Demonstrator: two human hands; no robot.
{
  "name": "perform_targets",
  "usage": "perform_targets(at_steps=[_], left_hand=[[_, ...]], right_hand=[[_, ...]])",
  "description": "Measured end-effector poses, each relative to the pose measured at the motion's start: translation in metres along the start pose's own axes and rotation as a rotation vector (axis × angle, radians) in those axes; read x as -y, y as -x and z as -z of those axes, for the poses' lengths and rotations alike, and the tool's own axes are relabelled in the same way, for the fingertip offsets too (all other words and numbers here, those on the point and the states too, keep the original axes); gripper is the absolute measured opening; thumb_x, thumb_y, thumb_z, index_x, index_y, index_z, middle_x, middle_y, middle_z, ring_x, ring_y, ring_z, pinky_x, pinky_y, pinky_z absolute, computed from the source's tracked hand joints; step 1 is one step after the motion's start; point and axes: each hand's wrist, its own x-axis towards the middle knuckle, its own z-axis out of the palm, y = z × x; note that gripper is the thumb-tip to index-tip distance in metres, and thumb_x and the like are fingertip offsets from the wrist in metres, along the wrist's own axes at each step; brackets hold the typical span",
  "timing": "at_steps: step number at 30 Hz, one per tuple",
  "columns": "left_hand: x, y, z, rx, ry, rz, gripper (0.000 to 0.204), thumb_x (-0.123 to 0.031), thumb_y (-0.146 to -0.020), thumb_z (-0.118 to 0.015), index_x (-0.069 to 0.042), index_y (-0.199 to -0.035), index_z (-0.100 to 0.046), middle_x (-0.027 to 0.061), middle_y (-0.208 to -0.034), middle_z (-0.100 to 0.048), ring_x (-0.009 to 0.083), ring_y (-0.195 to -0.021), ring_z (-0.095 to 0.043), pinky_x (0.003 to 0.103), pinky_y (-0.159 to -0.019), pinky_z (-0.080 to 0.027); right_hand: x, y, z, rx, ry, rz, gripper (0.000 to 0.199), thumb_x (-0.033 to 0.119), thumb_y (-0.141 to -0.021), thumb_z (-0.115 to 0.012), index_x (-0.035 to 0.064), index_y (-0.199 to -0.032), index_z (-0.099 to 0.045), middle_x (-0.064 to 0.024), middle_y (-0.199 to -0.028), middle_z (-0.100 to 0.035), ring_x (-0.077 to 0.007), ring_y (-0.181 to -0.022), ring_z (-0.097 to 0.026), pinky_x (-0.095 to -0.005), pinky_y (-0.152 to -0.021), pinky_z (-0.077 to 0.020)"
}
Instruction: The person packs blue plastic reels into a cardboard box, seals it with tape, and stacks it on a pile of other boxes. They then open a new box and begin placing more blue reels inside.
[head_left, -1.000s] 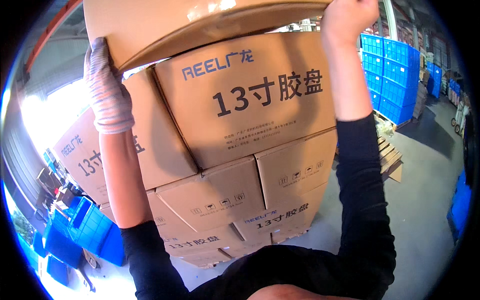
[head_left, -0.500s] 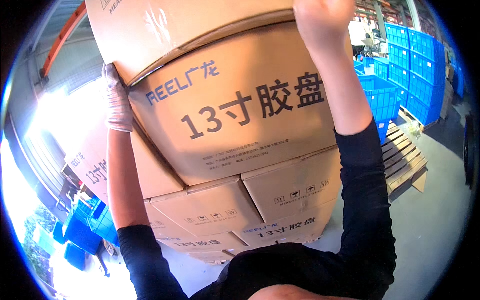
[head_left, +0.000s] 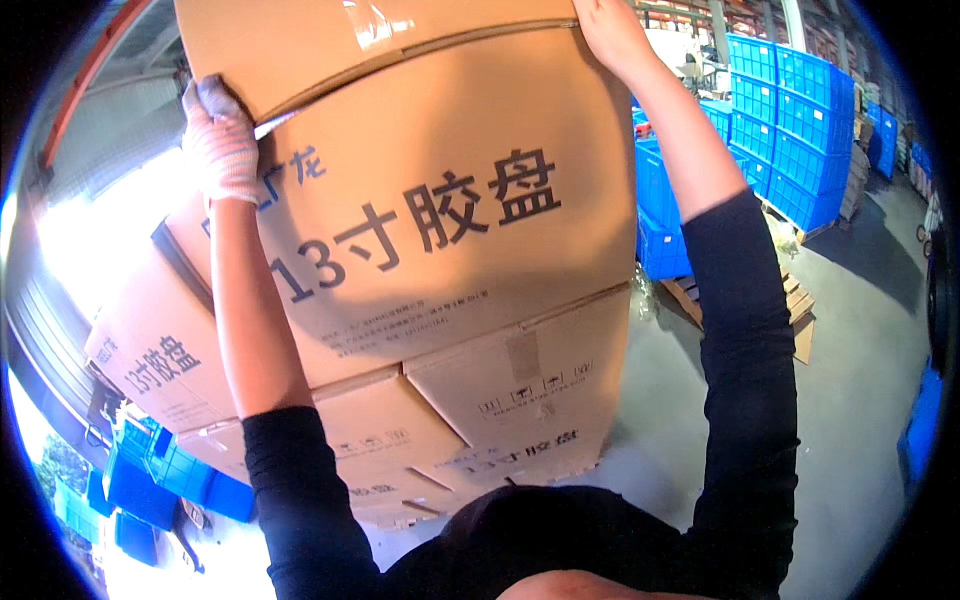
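An upper cardboard box (head_left: 300, 45) rests on, or is held just above, a larger printed carton (head_left: 470, 130), with a dark gap along its lower edge. My gloved left hand (head_left: 220, 145) grips the upper box at its lower left corner, fingers bent at the edge. At the box's right side is my right hand (head_left: 612, 38), raised high against its lower right corner. The top of the frame cuts off part of the upper box, and the right fingertips are partly hidden.
Lower cartons (head_left: 500, 370) form the stack underneath, and another printed carton (head_left: 150, 350) stands to the left. Blue crates (head_left: 800, 130) rise at the right beside a wooden pallet (head_left: 790, 300). More blue bins (head_left: 150, 480) sit at the lower left.
The view has shifted, so the stack sits further left in the picture. Both hands appear higher or further left, still at the upper box, whose lower edge looks less tilted.
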Motion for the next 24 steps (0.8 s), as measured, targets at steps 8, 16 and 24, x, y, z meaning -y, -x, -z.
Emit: perform_targets(at_steps=[8,16,24], left_hand=[[-0.012,0.007,0.004,0.253,0.119,0.240,0.065,-0.058,-0.096,-0.029,-0.002,-0.125,-0.039,0.0320,-0.093,-0.064,0.0489,-0.092,-0.060,0.055,-0.081,-0.046],[-0.026,-0.008,0.010,0.180,0.180,0.237,0.051,-0.050,-0.098,-0.037,-0.003,-0.118,-0.043,0.0285,-0.084,-0.065,0.0487,-0.082,-0.061,0.053,-0.073,-0.047],[0.007,0.003,-0.010,-0.023,0.390,-0.124,0.033,-0.034,-0.101,-0.045,-0.003,-0.112,-0.052,0.0110,-0.094,-0.065,0.0218,-0.083,-0.061,0.035,-0.075,-0.049]], right_hand=[[0.010,0.002,-0.004,-0.220,0.237,-0.193,0.056,0.053,-0.096,-0.036,0.0082,-0.115,-0.064,-0.0195,-0.104,-0.067,-0.0386,-0.100,-0.062,-0.0463,-0.087,-0.0465],[-0.012,-0.007,-0.004,-0.331,-0.055,-0.141,0.043,0.041,-0.092,-0.056,0.0013,-0.102,-0.068,-0.0203,-0.093,-0.068,-0.0328,-0.086,-0.066,-0.0373,-0.076,-0.0495],[-0.090,-0.016,0.013,-0.082,-1.087,-0.456,0.059,0.056,-0.093,-0.049,0.0039,-0.118,-0.061,-0.0078,-0.108,-0.067,-0.0239,-0.091,-0.064,-0.0379,-0.076,-0.0505]])
